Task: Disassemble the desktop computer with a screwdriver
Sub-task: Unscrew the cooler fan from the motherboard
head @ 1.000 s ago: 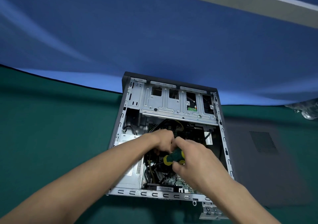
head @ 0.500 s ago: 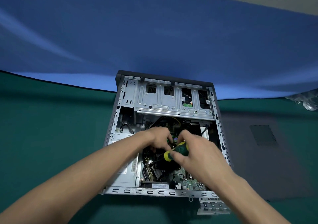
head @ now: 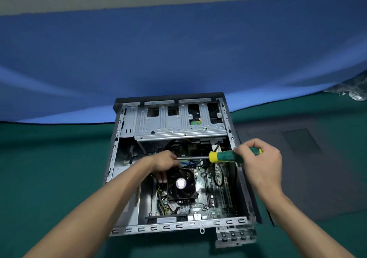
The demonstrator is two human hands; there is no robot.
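The right hand [head: 262, 164] is curled round the green handle of the screwdriver [head: 226, 156], which lies nearly level above the open case [head: 119, 158], its shaft pointing left toward the left hand [head: 164, 161]. The left hand's grip sits at the shaft's tip, fingers bent down at the far-left corner of the fan [head: 181, 184]; whether it pinches the tip, a loose screw, or nothing, I cannot tell.

Judging by this, the step in hand is freeing the fan from the board [head: 214, 196]: the tool is lifted off its work, so a screw may just have come out or the tip is being reset. The next move probably calls for tipping the screwdriver upright again, seating its tip squarely in a fan screw and pressing down while turning, with the left hand steadying.

The case lies on its side on the green desk [head: 49, 168], open side up, near the middle. The metal drive cage [head: 178, 122] spans its far end. Cables [head: 162, 204] run along the left of the fan and could snag the tool or hide a dropped screw. A dark side panel [head: 317, 168] lies flat on the right, just beside the case, and a small bracket [head: 234, 236] sits at the near right corner. A blue backdrop [head: 178, 59] hangs behind.
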